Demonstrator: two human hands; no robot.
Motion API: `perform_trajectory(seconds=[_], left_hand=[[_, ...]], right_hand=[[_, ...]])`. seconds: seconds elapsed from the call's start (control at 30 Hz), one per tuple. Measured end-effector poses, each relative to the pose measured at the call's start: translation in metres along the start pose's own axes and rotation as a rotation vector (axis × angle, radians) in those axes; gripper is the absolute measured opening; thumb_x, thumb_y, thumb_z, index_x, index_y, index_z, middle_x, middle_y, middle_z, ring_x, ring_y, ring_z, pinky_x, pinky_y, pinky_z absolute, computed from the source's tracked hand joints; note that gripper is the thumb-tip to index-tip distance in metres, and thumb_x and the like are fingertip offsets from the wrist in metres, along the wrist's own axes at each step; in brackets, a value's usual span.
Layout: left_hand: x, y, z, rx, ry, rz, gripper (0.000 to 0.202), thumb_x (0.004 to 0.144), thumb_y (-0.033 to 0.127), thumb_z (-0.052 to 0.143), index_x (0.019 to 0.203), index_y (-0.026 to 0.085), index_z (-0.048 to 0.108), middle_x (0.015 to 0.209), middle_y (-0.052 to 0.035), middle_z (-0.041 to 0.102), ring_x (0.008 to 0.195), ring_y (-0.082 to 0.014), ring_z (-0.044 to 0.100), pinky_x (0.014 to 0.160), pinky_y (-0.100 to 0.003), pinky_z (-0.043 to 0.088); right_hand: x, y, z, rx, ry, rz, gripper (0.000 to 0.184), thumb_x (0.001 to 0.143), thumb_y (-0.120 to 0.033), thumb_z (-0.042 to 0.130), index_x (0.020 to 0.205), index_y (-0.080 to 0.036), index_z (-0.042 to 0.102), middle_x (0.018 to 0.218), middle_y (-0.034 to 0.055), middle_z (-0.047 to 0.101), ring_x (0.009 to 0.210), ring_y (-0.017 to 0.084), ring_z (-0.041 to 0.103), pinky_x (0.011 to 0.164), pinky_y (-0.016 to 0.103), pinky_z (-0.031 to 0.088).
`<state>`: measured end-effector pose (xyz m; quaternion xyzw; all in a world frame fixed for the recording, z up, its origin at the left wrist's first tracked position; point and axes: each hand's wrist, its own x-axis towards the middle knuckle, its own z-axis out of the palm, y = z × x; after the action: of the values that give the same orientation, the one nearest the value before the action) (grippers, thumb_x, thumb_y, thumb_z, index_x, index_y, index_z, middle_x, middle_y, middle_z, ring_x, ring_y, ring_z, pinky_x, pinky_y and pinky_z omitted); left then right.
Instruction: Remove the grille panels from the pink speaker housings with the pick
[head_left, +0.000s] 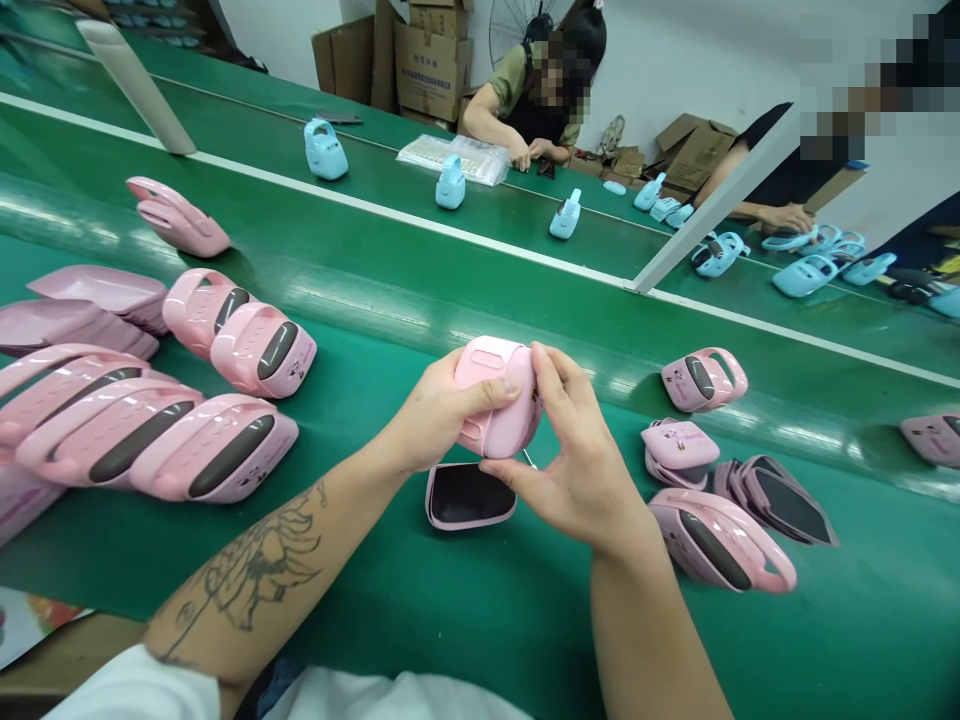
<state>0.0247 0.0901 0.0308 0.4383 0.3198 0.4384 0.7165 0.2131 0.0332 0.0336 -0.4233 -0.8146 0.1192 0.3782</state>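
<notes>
Both hands hold a pink plastic device shell (pixel 499 395) above the green conveyor belt (pixel 480 620), with my left hand (pixel 442 410) gripping one side and my right hand (pixel 562 450) pinching the other. Just below them lies a pink-framed panel with a black face (pixel 466 495). Several finished pink handled shells (pixel 214 460) lie on the belt to the left, and more pink shells (pixel 720 540) lie to the right. A stack of flat pink parts (pixel 97 305) sits at the far left.
A white-edged rail (pixel 405 225) separates this belt from a second green belt holding light blue shells (pixel 326 150). A co-worker's hands (pixel 529 150) work at its far side, and another person's hand (pixel 784 217) is at the right. Cardboard boxes (pixel 431 70) stand behind.
</notes>
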Motion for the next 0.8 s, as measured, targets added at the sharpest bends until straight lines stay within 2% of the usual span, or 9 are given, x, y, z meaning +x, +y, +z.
perform_trajectory(seconds=[0.17,0.4,0.6,0.8], left_hand=[[0.0,0.0,0.001,-0.01,0.006,0.012,0.06,0.073,0.047,0.099,0.116,0.013,0.073,0.106,-0.0091,0.078,0.09,-0.0202,0.069,0.076,-0.029,0.055],[-0.001,-0.005,0.001,0.007,0.022,0.041,0.06,0.075,0.048,0.097,0.118,0.013,0.072,0.109,-0.0106,0.077,0.092,-0.0211,0.069,0.076,-0.03,0.055],[-0.008,0.004,0.003,0.141,0.056,0.084,0.073,0.073,0.055,0.098,0.126,0.014,0.069,0.118,-0.0129,0.076,0.1,-0.0247,0.07,0.079,-0.032,0.056],[-0.017,0.018,0.01,0.211,0.061,0.041,0.091,0.059,0.051,0.105,0.134,0.017,0.066,0.125,-0.014,0.077,0.106,-0.0306,0.072,0.082,-0.037,0.06]], right_hand=[[0.0,-0.001,0.001,-0.001,-0.001,0.012,0.117,0.088,-0.034,0.092,0.178,-0.027,0.018,0.169,0.0215,0.04,0.161,0.041,0.042,0.132,0.065,0.041],[0.0,-0.003,-0.001,-0.003,-0.001,0.037,0.117,0.087,-0.033,0.092,0.178,-0.031,0.018,0.17,0.0192,0.04,0.162,0.042,0.042,0.133,0.067,0.039],[0.0,-0.007,-0.002,-0.016,0.021,-0.008,0.113,0.09,-0.029,0.087,0.178,-0.031,0.016,0.17,0.0187,0.04,0.162,0.042,0.041,0.132,0.07,0.041],[0.0,-0.015,-0.004,-0.031,0.065,-0.083,0.104,0.096,-0.024,0.081,0.178,-0.026,0.018,0.17,0.021,0.04,0.161,0.038,0.043,0.13,0.065,0.046]])
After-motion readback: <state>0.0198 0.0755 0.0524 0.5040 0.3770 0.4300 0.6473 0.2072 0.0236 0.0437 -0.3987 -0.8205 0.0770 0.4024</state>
